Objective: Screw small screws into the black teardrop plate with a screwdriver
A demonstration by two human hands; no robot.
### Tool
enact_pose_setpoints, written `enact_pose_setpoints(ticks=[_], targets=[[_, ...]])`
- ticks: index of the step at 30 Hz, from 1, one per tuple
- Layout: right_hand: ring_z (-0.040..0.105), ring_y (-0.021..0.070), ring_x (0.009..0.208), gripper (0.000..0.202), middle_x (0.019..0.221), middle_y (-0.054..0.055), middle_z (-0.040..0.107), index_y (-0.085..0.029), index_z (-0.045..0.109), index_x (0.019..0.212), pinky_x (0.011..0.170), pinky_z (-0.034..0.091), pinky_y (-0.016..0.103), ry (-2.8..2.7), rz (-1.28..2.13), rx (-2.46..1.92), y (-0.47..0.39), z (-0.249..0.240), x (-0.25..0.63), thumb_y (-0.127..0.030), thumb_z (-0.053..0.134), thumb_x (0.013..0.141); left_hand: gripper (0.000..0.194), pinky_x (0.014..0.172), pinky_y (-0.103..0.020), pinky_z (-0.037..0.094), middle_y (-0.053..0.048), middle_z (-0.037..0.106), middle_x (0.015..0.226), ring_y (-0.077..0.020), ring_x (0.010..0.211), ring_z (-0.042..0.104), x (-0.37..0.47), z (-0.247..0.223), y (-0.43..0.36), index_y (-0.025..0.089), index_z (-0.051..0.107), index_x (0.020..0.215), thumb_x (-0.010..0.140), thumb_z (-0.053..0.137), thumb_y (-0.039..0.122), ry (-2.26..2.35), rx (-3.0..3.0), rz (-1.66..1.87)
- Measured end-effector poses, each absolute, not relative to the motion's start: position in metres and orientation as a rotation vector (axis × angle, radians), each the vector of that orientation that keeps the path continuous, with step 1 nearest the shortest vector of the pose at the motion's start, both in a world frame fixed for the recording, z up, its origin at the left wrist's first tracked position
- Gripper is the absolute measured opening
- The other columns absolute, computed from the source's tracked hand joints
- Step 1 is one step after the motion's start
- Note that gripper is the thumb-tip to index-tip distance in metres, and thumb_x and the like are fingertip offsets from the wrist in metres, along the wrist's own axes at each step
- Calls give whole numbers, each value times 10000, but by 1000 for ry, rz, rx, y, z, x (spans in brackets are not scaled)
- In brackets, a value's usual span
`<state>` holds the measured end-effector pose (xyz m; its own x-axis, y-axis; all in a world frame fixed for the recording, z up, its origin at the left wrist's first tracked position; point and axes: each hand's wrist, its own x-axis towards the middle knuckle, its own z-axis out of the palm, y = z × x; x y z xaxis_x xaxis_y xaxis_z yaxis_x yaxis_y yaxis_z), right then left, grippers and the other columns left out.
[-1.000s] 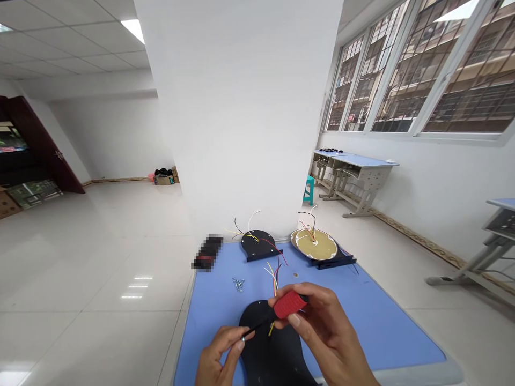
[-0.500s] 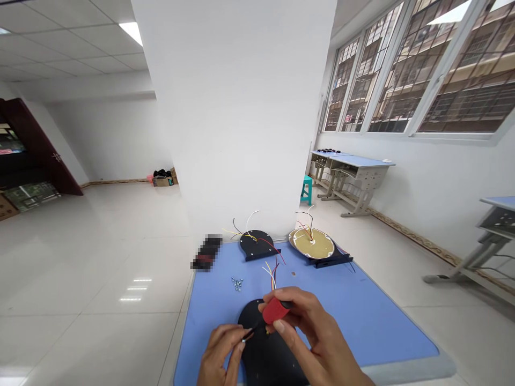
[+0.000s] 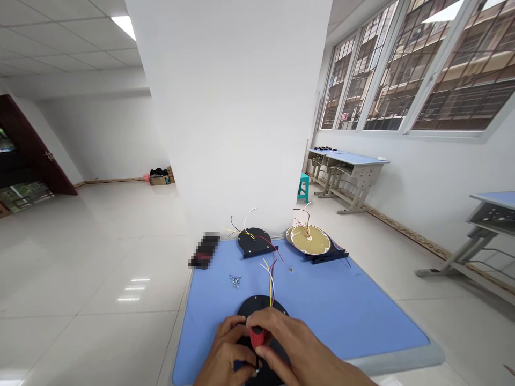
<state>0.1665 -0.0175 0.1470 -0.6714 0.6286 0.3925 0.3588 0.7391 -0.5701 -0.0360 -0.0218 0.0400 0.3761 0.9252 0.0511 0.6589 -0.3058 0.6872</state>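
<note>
Screwdriver (image 3: pixel 257 338) swung upright over blue desk (image 3: pixel 341 300) beside pillar (image 3: pixel 233 118).

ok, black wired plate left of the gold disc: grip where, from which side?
I'd probably take the plate by its front bar, left half, from the near side: the straight bar lines that edge, wires rise mid-plate, and the red one trails over the bar's right end.

The screwdriver handle (image 3: pixel 257 338) reads red with a black end, the near plate (image 3: pixel 260 304) plain black, its wires (image 3: pixel 271 291) white, yellow, red and black, the loose screws (image 3: pixel 235 281) silvery, the tabletop (image 3: pixel 341 305) plain blue with pale-grey edging (image 3: pixel 406 361), the disc (image 3: pixel 316 244) gold with white rim patches, the stool (image 3: pixel 304 177) teal.
</note>
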Motion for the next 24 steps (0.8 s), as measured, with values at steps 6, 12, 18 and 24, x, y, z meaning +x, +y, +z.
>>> enact_pose_setpoints(ticks=[6,12,18,24], targets=[[638,160,953,291,1128,37,649,-253,471,1127,835,535,286,-2441,722,-663,-14,151,164,-55,506,916,123,1116,-443,330,21,642,1280,-267,1316,407,-33,50,-22,300,763,818,746,729,206,1399,1967,516],[649,165,1015,267,1126,47,677,-234,525,1112,897,520,269,-2546,646,-568,-12,153,160,-82,573,898,391,1143,-468,311,-29,541,1436,-269,1366,364,-37,47,-24,312,668,1197,811,621,273,1354,1909,521],[661,206,979,213,1059,88,701,-174,559,1095,918,512,320,-2702,483,-462,-6,161,155,-122,599,893,371,1156,-467,311,-26,556,1412,-276,1387,359,-41,33,-28,325,667,1192,851,582,443,1308,1878,645],[667,186,925,232,1025,69,708,-179,564,1062,904,504,304,-2751,528,-437,0,173,153,-101,628,853,309,1141,-420,351,-14,587,1371,-270,1396,365,-41,31,-29,296,724,972,860,560,533,1303,1874,678]])
